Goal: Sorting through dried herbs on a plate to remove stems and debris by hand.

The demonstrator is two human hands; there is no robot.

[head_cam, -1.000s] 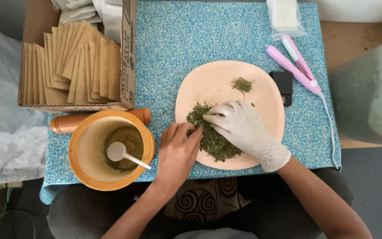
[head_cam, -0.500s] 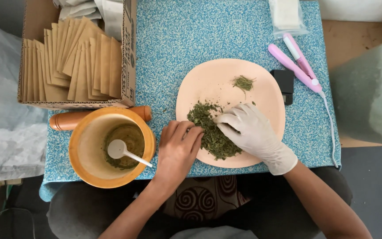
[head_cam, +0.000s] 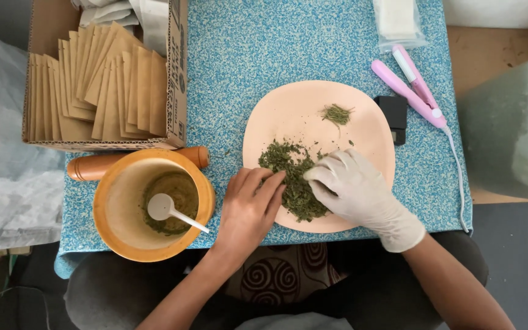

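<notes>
A peach plate [head_cam: 288,110] lies on the blue speckled table. It carries a heap of dried green herb [head_cam: 291,177] near its front and a small tuft of stems [head_cam: 336,113] farther back. My left hand [head_cam: 249,208], bare, rests at the plate's front left edge with its fingertips in the herb heap. My right hand [head_cam: 359,192], in a white glove, lies on the right side of the heap with the fingers curled into the herb.
An orange bowl [head_cam: 108,211] with ground herb and a white spoon [head_cam: 169,209] stands at the left, a wooden pestle [head_cam: 102,166] behind it. A cardboard box of brown paper sachets [head_cam: 102,85] is at the back left. A pink sealer [head_cam: 412,85], black scale [head_cam: 393,116] and plastic bag [head_cam: 398,21] are at the right.
Both hands have shifted slightly over the herb heap, the gloved fingers curling further into it. The other things have not moved.
</notes>
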